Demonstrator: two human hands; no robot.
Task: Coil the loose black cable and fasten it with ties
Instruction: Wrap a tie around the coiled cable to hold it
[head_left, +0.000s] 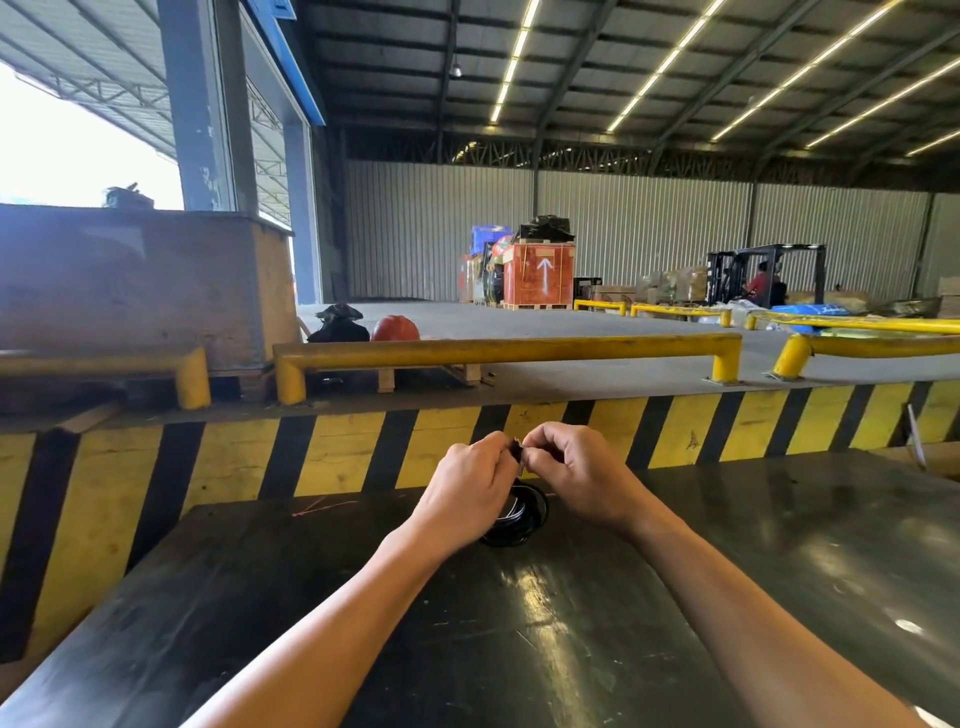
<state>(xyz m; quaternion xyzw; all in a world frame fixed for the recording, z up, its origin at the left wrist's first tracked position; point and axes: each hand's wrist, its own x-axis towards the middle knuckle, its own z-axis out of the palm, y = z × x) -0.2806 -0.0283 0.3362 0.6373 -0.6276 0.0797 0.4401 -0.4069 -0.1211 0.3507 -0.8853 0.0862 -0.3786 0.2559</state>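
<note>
Left hand (470, 480) and right hand (574, 467) pinch the coiled cable (522, 514) (striped dock wall (337, 452) behind).

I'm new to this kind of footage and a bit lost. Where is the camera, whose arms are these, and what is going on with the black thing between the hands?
There is no machine here. The single picture comes from a camera worn on a person's head, looking forward and down, so the two bare arms reaching in from the bottom are the wearer's own. The left hand and right hand meet over a dark work surface. Between them hangs a coil of black cable, already wound into loops. The fingers of both hands pinch a small dark piece at the top of the coil, probably a tie, though it is too small to be sure. Behind stands a yellow and black striped barrier, then a warehouse floor with an orange crate and a forklift.
</note>
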